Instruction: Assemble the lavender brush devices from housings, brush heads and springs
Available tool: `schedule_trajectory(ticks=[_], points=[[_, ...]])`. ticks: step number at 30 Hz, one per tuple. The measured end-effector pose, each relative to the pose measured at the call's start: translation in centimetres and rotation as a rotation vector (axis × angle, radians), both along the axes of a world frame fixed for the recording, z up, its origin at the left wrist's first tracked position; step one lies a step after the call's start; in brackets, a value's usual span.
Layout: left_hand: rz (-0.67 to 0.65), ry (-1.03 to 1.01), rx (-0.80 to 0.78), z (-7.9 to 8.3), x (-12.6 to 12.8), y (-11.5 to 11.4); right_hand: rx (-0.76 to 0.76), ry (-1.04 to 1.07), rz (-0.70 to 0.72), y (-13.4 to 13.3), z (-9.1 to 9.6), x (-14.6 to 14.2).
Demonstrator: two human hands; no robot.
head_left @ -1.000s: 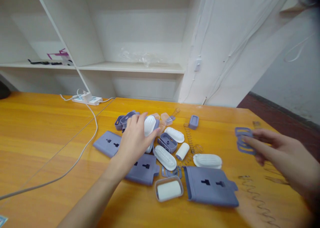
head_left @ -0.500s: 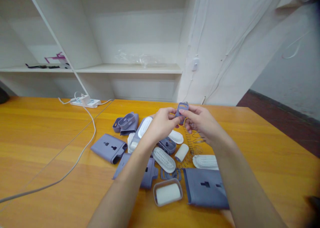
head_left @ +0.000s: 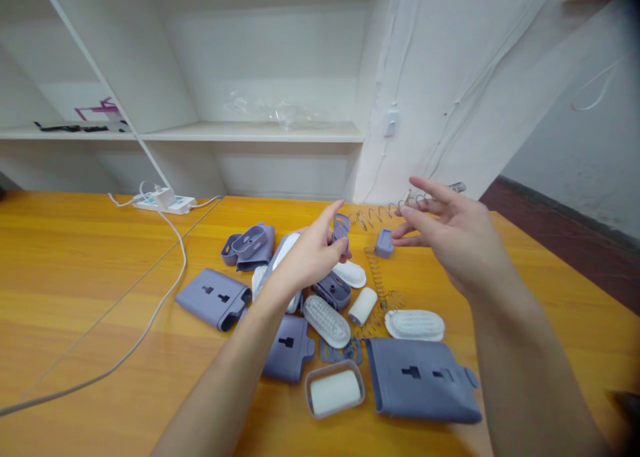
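Observation:
My left hand (head_left: 317, 247) is closed around a purple plastic frame piece (head_left: 341, 225), its index finger stretched past it. From beside that piece a thin metal coil spring (head_left: 373, 217) runs, drawn out, to my right hand (head_left: 445, 227). The right fingers are partly spread, with the spring passing between thumb and fingers; its tighter end shows beyond the knuckles. Just below the right fingertips is a small purple block (head_left: 384, 243). Under the hands lie a second stretched spring (head_left: 377, 277), a white roll (head_left: 363, 306) and a white ridged oval pad (head_left: 327, 321).
Purple folded pouches (head_left: 425, 380) (head_left: 213, 298) lie right and left. A clear tray (head_left: 334, 413) holding a white roll sits in front. Purple oval housings (head_left: 251, 242) rest at the back left. A power strip (head_left: 167, 202) with a cable (head_left: 183, 263) is farther left.
My hands have moved apart, the right one up and to the right with its fingers opening out. The spring now stretches between them, and the small purple block has come into view.

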State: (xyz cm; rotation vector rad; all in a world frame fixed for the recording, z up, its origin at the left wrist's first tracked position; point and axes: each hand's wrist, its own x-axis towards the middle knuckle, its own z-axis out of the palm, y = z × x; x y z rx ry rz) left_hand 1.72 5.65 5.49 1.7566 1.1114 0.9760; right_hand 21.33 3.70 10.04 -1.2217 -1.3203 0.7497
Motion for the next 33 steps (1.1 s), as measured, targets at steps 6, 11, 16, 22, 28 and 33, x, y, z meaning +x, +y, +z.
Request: schedule_trajectory(ticks=[6, 11, 16, 22, 28, 33], points=[[0.017, -0.003, 0.041, 0.3, 0.8, -0.2, 0.054, -0.069, 0.033, 0.2, -0.2, -0.4], [0.029, -0.037, 0.048, 0.7, 1.2, -0.4, 0.066, -0.140, 0.057, -0.2, -0.1, -0.5], [0.105, -0.076, 0.083, 0.5, 1.3, -0.4, 0.065, -0.164, 0.102, -0.3, 0.0, -0.2], [0.097, -0.076, 0.130, 0.6, 1.4, -0.4, -0.040, -0.211, 0.293, 0.0, -0.3, 0.1], [0.043, -0.013, 0.198, 0.6, 1.5, -0.7, -0.043, -0.255, 0.381, 0.2, -0.7, -0.5], [0.028, 0.113, 0.257, 0.9, 1.4, -1.0, -0.030, -0.282, 0.418, 0.2, -0.6, -0.5]])
